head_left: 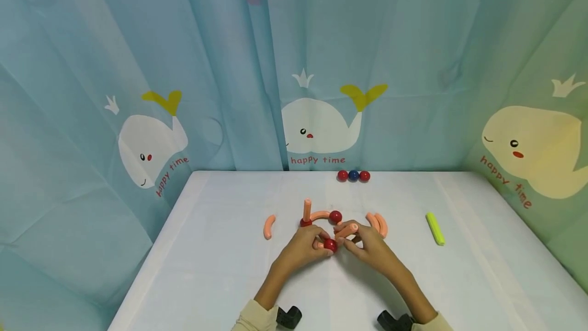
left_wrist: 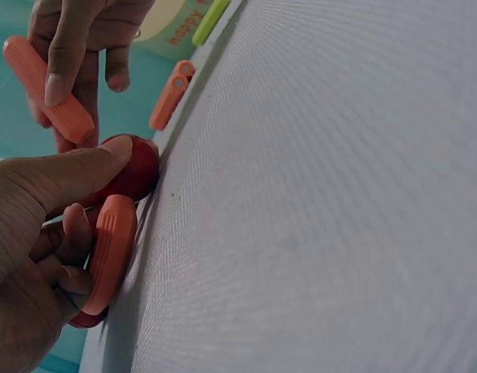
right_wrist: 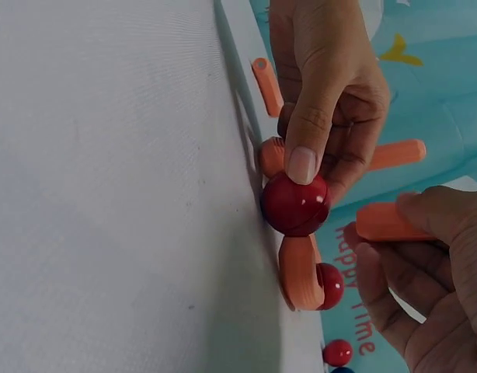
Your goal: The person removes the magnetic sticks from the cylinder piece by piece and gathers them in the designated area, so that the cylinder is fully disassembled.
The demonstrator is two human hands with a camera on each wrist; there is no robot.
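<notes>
My left hand (head_left: 299, 250) pinches a red ball (head_left: 330, 245) at the near side of a ring of curved orange pieces and red balls on the table. In the right wrist view the left thumb presses on this red ball (right_wrist: 294, 208). My right hand (head_left: 371, 247) holds a straight orange stick (head_left: 347, 230) between thumb and fingers, tilted just above that ball. In the left wrist view the stick's (left_wrist: 46, 87) lower end is close to the ball; whether they touch I cannot tell. Another orange stick (head_left: 307, 209) stands upright on the ring's left ball (head_left: 305, 222). A far ball (head_left: 335, 216) joins a curved piece (head_left: 320, 214).
One loose curved orange piece (head_left: 269, 227) lies to the left. Two more curved pieces (head_left: 377, 223) lie side by side beyond the right hand, with a lime-green stick (head_left: 435, 229) farther right. Two red balls and a blue ball (head_left: 353, 175) line the table's back edge.
</notes>
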